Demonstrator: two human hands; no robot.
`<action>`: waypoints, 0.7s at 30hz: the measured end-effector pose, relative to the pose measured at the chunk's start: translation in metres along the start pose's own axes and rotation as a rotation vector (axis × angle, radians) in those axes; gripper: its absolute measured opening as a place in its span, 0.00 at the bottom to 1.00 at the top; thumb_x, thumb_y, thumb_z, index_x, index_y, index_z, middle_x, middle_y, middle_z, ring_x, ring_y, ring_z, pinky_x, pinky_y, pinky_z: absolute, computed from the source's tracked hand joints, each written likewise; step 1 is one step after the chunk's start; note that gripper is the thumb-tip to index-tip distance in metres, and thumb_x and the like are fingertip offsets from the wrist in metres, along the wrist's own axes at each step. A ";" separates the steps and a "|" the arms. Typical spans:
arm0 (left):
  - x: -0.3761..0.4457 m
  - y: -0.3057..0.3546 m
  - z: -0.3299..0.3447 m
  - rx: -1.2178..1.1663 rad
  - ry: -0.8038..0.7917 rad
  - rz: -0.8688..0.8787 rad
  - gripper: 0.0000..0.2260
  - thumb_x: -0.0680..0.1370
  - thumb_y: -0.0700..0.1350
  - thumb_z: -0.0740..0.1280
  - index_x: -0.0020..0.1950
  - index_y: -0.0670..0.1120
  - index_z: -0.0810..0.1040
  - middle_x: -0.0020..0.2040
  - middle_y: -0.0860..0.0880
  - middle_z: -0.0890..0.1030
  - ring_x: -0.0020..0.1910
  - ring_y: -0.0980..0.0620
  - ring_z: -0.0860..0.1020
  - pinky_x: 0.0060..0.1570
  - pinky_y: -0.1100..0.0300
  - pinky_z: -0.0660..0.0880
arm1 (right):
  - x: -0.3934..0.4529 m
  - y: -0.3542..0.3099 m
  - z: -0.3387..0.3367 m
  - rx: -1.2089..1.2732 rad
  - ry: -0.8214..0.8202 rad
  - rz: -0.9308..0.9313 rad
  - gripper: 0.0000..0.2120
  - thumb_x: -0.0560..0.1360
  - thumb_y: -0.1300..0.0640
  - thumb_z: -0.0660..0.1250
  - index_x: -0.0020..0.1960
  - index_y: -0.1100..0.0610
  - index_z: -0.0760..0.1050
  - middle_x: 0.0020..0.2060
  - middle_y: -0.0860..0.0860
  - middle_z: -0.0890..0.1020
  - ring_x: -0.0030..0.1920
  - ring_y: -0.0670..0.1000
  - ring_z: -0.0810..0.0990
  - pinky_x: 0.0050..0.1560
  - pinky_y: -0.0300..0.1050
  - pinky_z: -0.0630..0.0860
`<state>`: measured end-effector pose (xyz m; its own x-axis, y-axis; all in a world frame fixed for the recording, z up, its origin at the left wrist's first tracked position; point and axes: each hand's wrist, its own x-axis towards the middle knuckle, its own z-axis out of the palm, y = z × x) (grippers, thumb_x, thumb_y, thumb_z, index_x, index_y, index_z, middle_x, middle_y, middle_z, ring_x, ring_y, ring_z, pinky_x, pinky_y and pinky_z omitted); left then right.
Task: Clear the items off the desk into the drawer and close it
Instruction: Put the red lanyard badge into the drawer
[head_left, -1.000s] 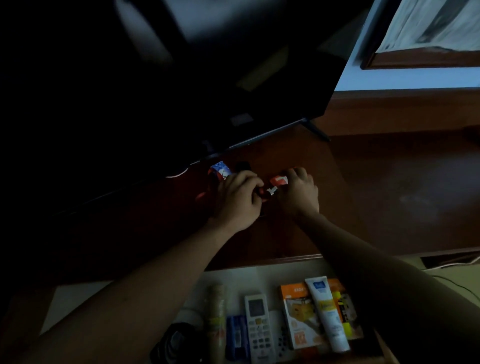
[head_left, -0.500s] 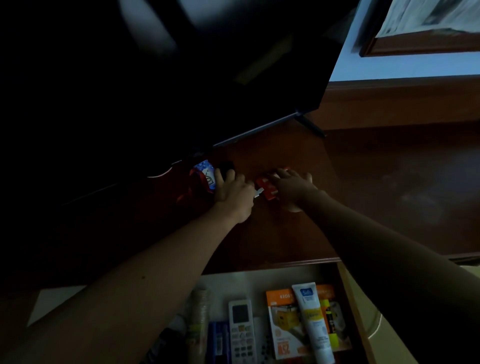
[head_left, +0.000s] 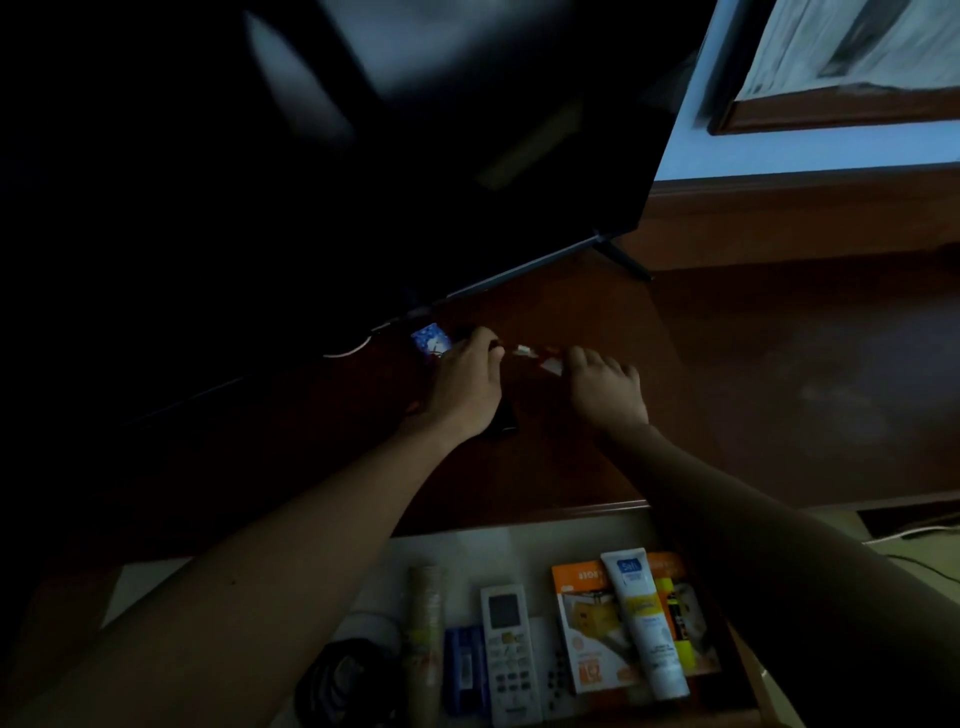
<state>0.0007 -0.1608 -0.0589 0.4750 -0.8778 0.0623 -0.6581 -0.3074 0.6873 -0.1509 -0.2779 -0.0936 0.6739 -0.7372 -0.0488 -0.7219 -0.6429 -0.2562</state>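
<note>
Both hands reach over the dark wooden desk (head_left: 779, 395), just under the screen's lower edge. My left hand (head_left: 467, 387) is curled around a small blue and red packet (head_left: 430, 338) that shows at its upper left. A dark flat object (head_left: 503, 423) pokes out from under its heel. The fingertips of my right hand (head_left: 608, 387) pinch a small red and white packet (head_left: 540, 358) lying between the two hands. The open drawer (head_left: 498, 545) sits below the desk edge, nearest to me. The light is dim and small details are hard to read.
A large black screen (head_left: 363, 156) on a thin stand (head_left: 618, 254) overhangs the desk's back left. The drawer holds a white remote (head_left: 506, 649), a white and yellow tube (head_left: 644, 618), an orange box (head_left: 584, 629), a blue item (head_left: 464, 670) and a coiled black cable (head_left: 343, 686). A white cable (head_left: 345, 351) lies under the screen.
My hands, close together on the red packets a second ago, have moved apart. The right hand has shifted right with a red and white packet at its fingertips.
</note>
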 end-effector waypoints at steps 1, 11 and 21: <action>-0.008 0.000 -0.005 -0.117 0.031 0.020 0.07 0.85 0.48 0.57 0.56 0.48 0.73 0.44 0.49 0.77 0.40 0.52 0.77 0.35 0.61 0.70 | -0.006 -0.007 -0.003 0.134 0.083 0.036 0.15 0.83 0.49 0.53 0.66 0.54 0.67 0.63 0.55 0.76 0.60 0.56 0.77 0.62 0.61 0.73; -0.108 0.000 -0.041 -0.788 -0.023 -0.152 0.05 0.84 0.46 0.59 0.53 0.47 0.73 0.34 0.46 0.78 0.24 0.60 0.71 0.27 0.67 0.66 | -0.038 -0.109 -0.018 1.276 -0.006 0.361 0.13 0.81 0.49 0.62 0.57 0.56 0.77 0.50 0.57 0.84 0.47 0.56 0.84 0.45 0.53 0.82; -0.142 -0.066 -0.110 -0.529 -0.462 -0.315 0.07 0.80 0.34 0.63 0.45 0.42 0.78 0.28 0.52 0.71 0.28 0.55 0.64 0.27 0.64 0.60 | -0.087 -0.137 -0.029 1.399 -0.705 0.048 0.17 0.78 0.64 0.63 0.66 0.59 0.77 0.56 0.58 0.80 0.45 0.52 0.82 0.42 0.43 0.80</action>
<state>0.0411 0.0250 -0.0332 0.2254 -0.8780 -0.4223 -0.1098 -0.4536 0.8844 -0.1151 -0.1319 -0.0261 0.8791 -0.2517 -0.4047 -0.2996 0.3684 -0.8800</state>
